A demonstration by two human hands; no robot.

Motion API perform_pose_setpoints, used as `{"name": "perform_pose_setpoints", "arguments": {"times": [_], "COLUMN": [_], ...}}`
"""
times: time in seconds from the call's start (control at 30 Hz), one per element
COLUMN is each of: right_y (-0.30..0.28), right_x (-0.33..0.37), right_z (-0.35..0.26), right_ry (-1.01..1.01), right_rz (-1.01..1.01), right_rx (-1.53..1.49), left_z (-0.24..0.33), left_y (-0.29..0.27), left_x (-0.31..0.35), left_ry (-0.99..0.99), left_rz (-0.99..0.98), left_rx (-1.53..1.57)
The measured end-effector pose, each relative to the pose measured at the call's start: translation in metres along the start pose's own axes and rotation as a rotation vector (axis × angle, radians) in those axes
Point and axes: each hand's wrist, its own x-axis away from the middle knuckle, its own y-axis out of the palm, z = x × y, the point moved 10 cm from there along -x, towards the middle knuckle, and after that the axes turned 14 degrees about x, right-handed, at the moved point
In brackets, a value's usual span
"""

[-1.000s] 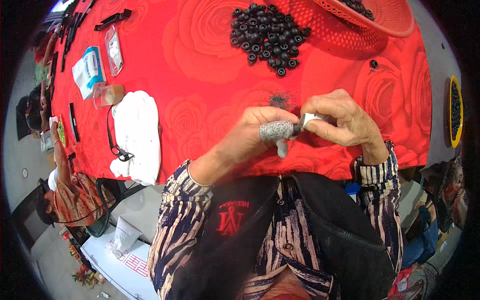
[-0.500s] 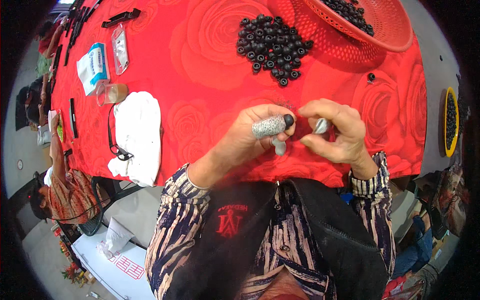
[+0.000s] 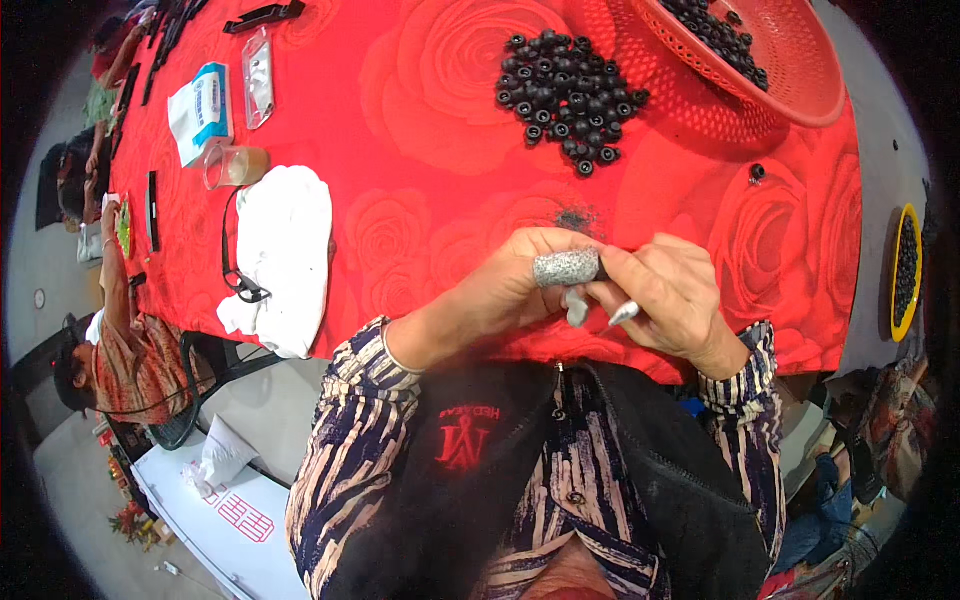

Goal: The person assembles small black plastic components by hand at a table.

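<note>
My left hand (image 3: 500, 275) is closed, with a grey speckled cylinder (image 3: 566, 268) along its fingers; whether that is worn on a digit or held, I cannot tell. At the cylinder's right end a dark sliver of a small black round part (image 3: 602, 266) shows, mostly covered. My right hand (image 3: 668, 295) meets it there, thumb and finger pinched on the part. A white pointed tip (image 3: 624, 313) sticks out under the right fingers, and a greyish-white bit (image 3: 576, 306) shows below the left hand. Beyond the hands lies a pile of small black round parts (image 3: 570, 95).
A red plastic basket (image 3: 815, 100) holding more black parts stands far right on the red tablecloth (image 3: 400, 120). One loose part (image 3: 757, 173) lies near it. To the left are a white cloth (image 3: 290, 260), glasses (image 3: 245, 288), a cup (image 3: 235, 166) and a tissue pack (image 3: 200, 115).
My right hand has moved left from a gap beside the left hand and closed onto the black part. The black part's round end, visible before, is now mostly covered.
</note>
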Motion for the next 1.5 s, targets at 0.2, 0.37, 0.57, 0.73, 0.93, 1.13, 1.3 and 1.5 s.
{"name": "perform_pose_setpoints", "arguments": {"times": [0.2,0.37,0.57,0.73,0.93,1.13,1.3,1.5], "right_y": [-0.001,0.001,-0.001,0.011,0.012,0.015,0.026,0.023], "right_x": [-0.002,0.0,-0.004,-0.002,0.0,-0.004,0.0,0.002], "right_z": [-0.001,0.008,0.006,0.022,0.025,0.022,0.024,0.032], "right_ry": [0.016,0.123,0.091,0.216,0.23,0.259,0.3,0.347], "right_rz": [-0.01,-0.014,-0.068,-0.128,-0.182,-0.277,-0.346,-0.316], "right_rx": [0.004,-0.034,-0.06,-0.365,-0.292,-0.386,-0.59,-0.464], "left_z": [0.0,0.002,0.006,0.003,0.016,0.003,-0.004,0.005], "left_y": [-0.001,-0.005,0.0,-0.009,0.004,0.001,0.009,-0.004], "left_x": [0.0,0.002,0.004,0.005,0.007,0.006,0.01,0.006], "left_ry": [-0.008,0.023,0.043,-0.02,0.02,-0.114,-0.169,-0.106], "left_rz": [0.017,0.082,0.145,0.1,0.149,0.044,0.019,0.156], "left_rx": [0.001,-0.028,-0.081,-0.137,-0.314,-0.286,-0.213,-0.311]}}
